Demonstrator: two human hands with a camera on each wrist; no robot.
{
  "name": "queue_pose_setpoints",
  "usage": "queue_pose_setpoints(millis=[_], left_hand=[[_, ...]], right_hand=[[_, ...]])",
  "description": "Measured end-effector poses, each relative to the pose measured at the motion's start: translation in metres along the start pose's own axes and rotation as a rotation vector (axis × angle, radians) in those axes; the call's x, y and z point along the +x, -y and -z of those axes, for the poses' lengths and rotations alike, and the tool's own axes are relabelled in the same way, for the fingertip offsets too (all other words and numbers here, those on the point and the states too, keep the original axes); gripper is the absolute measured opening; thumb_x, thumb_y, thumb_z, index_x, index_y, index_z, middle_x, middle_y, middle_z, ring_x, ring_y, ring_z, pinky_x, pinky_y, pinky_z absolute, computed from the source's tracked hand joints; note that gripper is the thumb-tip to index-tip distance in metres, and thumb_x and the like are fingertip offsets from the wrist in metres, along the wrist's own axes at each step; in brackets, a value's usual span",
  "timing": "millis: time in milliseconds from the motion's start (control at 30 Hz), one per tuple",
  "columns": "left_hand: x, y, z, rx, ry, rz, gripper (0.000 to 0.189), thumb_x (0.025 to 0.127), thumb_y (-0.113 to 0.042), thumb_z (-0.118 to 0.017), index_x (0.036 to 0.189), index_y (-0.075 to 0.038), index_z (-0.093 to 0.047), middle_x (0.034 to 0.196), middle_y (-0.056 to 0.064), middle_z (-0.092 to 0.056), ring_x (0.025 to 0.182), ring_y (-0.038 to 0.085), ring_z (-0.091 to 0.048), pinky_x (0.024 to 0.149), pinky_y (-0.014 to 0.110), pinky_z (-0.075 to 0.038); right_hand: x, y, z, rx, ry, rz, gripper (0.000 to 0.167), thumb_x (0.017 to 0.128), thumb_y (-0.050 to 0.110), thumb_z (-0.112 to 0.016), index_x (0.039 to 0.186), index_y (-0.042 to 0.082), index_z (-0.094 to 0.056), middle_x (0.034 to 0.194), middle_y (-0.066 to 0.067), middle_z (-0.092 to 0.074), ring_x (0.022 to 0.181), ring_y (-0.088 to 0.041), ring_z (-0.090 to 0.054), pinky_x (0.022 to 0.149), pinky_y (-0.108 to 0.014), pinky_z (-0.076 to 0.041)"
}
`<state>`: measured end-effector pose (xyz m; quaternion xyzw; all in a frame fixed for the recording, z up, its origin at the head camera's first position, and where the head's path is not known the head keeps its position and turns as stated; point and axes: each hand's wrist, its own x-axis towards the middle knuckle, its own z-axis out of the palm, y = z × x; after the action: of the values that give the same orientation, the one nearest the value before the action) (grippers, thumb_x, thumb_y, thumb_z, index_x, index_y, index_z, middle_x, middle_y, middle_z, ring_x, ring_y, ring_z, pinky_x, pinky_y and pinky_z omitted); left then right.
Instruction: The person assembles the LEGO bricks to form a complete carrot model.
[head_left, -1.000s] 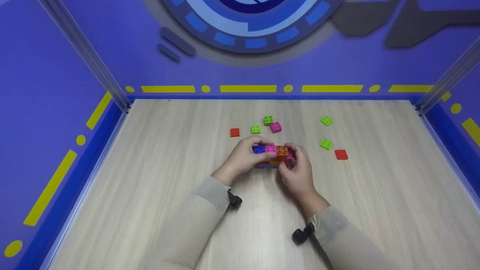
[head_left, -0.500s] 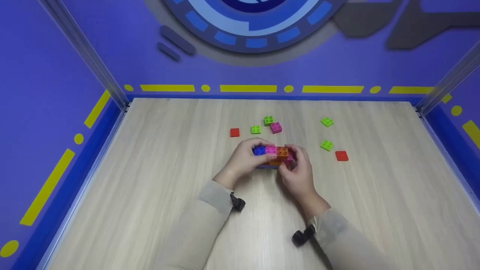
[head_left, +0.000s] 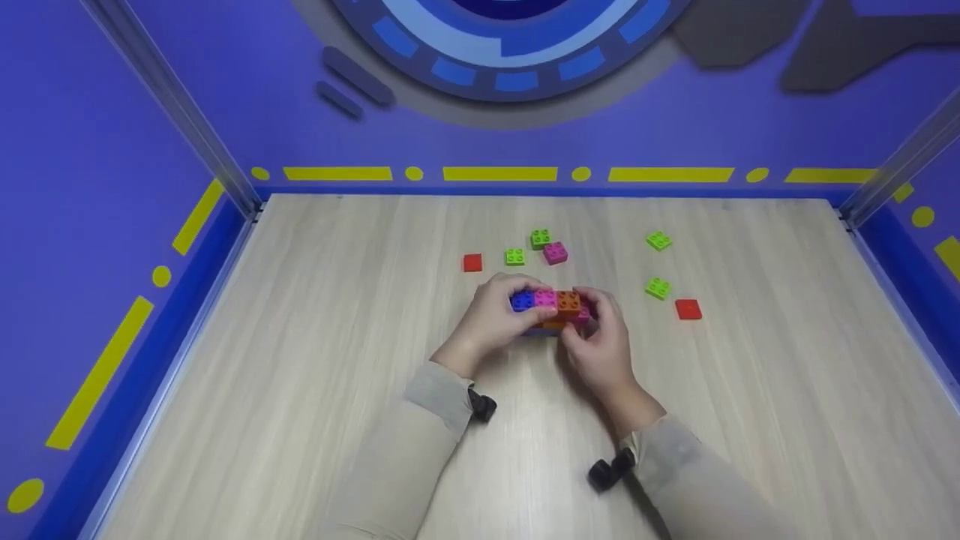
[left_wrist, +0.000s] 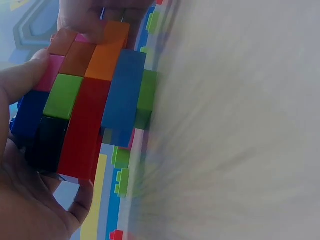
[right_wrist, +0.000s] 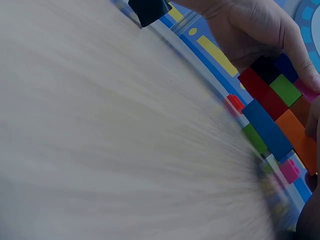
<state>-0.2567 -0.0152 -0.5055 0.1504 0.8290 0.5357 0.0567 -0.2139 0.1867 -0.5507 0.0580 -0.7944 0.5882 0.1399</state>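
Note:
Toy building bricks are joined into a stepped block (head_left: 546, 300) near the middle of the table. Blue, pink and brown-orange bricks form its top row. In the left wrist view the block's near face shows black, green and brown bricks (left_wrist: 84, 56), then a long red brick (left_wrist: 86, 127) beside an orange one. A long blue brick (left_wrist: 124, 92) sits at the bottom, with a green brick (left_wrist: 146, 97) behind it. My left hand (head_left: 489, 319) grips the left end, thumb across the pink brick. My right hand (head_left: 606, 346) holds the right end. Fingers hide parts of the block.
Behind the block lie a red tile (head_left: 472, 262), a small green brick (head_left: 514, 256), another green brick (head_left: 540, 238) and a magenta brick (head_left: 556, 253). To the right are two green bricks (head_left: 658, 288) and a red tile (head_left: 688, 309). Blue walls (head_left: 480, 142) enclose the wooden table.
The head view has shifted slightly. Both hands keep their hold on the block, with no clear movement of the bricks.

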Motion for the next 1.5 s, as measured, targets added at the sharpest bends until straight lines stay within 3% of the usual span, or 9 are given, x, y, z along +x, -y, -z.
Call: queue_pose_setpoints(millis=[467,733,933,1067,1500], left_hand=[[-0.0022,-0.0056,0.0012,0.01,0.028,0.021,0.035,0.1,-0.031,-0.089,0.132,-0.017,-0.082,0.135,0.003,-0.08,0.13,0.023,-0.071,0.12,0.045,-0.055],[-0.0031,-0.0051,0.0012,0.008,0.03,0.03,0.037,0.1,-0.032,-0.089,0.133,-0.018,-0.081,0.136,0.001,-0.08,0.132,0.023,-0.071,0.121,0.045,-0.054],[-0.0032,-0.0045,0.0018,0.001,0.025,0.046,0.038,0.1,-0.035,-0.09,0.133,-0.019,-0.082,0.136,0.0,-0.08,0.133,0.022,-0.071,0.122,0.044,-0.054],[-0.0029,-0.0037,0.0026,-0.024,0.018,0.047,0.037,0.099,-0.034,-0.09,0.132,-0.018,-0.082,0.135,0.001,-0.08,0.133,0.023,-0.071,0.122,0.045,-0.054],[-0.0029,-0.0017,0.0015,-0.015,0.033,0.024,0.04,0.099,-0.037,-0.09,0.134,-0.018,-0.08,0.136,0.001,-0.08,0.135,0.023,-0.07,0.124,0.046,-0.051]], right_hand=[[-0.001,0.0013,-0.0005,-0.046,-0.03,0.029,0.055,0.093,-0.009,-0.074,0.147,-0.001,-0.064,0.144,-0.016,-0.066,0.135,-0.025,-0.064,0.117,-0.013,-0.046],[-0.0012,0.0012,0.0003,0.035,-0.025,0.002,0.052,0.097,-0.009,-0.072,0.148,-0.006,-0.063,0.144,-0.017,-0.066,0.135,-0.026,-0.065,0.115,-0.012,-0.049],[-0.0002,0.0018,-0.0006,0.094,-0.017,-0.027,0.047,0.105,0.005,-0.079,0.148,-0.006,-0.063,0.142,-0.015,-0.067,0.128,-0.018,-0.066,0.112,-0.013,-0.052],[0.0005,0.0025,-0.0017,0.086,-0.017,-0.007,0.047,0.106,0.011,-0.08,0.147,-0.005,-0.064,0.142,-0.015,-0.067,0.128,-0.014,-0.065,0.113,-0.013,-0.051],[-0.0001,0.0052,0.0005,0.103,-0.003,-0.032,0.048,0.105,0.008,-0.08,0.148,-0.007,-0.062,0.143,-0.017,-0.066,0.128,-0.012,-0.065,0.114,-0.013,-0.051]])
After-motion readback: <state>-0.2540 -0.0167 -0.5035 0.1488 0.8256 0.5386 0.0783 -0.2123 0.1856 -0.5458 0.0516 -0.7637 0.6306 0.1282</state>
